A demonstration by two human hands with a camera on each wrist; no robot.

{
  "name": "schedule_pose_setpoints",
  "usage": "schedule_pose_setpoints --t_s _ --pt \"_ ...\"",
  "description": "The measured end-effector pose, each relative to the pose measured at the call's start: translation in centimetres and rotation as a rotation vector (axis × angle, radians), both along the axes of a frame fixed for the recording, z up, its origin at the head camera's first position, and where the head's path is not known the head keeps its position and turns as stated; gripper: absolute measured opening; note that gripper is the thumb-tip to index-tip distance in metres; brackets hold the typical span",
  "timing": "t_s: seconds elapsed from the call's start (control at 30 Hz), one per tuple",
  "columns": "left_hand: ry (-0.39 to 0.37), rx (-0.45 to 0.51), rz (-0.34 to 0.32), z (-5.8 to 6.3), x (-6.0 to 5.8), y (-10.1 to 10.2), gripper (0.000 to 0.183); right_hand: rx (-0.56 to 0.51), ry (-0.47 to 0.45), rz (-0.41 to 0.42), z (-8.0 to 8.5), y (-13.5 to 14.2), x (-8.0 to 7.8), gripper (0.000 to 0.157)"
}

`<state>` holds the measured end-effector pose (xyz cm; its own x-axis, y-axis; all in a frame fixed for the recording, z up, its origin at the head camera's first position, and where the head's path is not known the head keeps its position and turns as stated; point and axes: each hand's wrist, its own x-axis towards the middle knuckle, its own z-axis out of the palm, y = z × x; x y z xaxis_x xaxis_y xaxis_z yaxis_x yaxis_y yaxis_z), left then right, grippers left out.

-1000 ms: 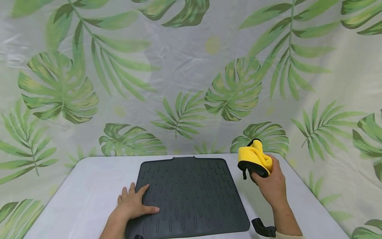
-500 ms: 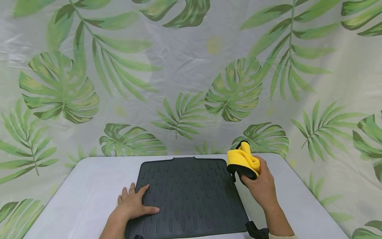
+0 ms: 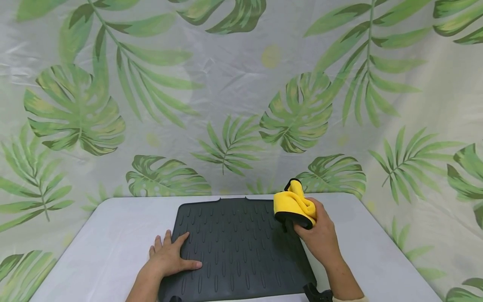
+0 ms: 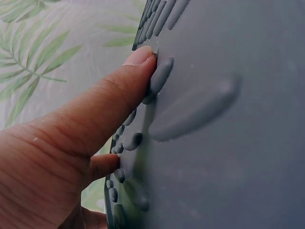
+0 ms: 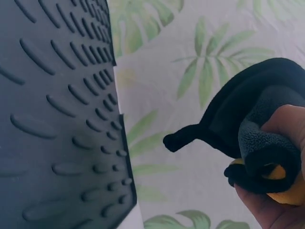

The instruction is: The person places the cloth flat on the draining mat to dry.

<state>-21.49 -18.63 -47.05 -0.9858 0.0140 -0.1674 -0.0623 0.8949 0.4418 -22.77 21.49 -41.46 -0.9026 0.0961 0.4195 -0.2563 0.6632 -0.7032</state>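
A dark grey rubber mat point(image 3: 234, 247) with raised oblong ridges lies on the white table. On its left edge rests my left hand point(image 3: 166, 258), fingers spread and thumb on the surface; the left wrist view shows the thumb point(image 4: 119, 86) touching a ridge. My right hand point(image 3: 318, 233) grips a bunched cloth point(image 3: 292, 203), yellow on one side and dark grey on the other with black edging, above the mat's right side. In the right wrist view the cloth point(image 5: 267, 133) hangs in folds with a loose corner, apart from the mat.
The white table point(image 3: 109, 235) reaches past the mat on both sides. Behind it hangs a leaf-patterned curtain point(image 3: 234, 96). A black strap piece point(image 3: 317, 293) sits at the right wrist, near the mat's front right corner.
My right hand has carried the yellow cloth leftward, from beside the mat to over its right part. The left hand has stayed in place on the mat.
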Motion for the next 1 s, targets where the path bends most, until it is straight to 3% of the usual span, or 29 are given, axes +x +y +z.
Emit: schedule_pose_setpoints --t_s 0.6,1.0 --pt "0.014 -0.017 -0.006 0.5 0.3 0.3 0.111 0.04 0.024 0.037 -0.5 -1.4 0.0 0.077" --pt "0.016 -0.017 -0.007 0.2 0.3 0.1 0.11 0.058 0.022 0.099 -1.1 -3.2 0.4 0.077"
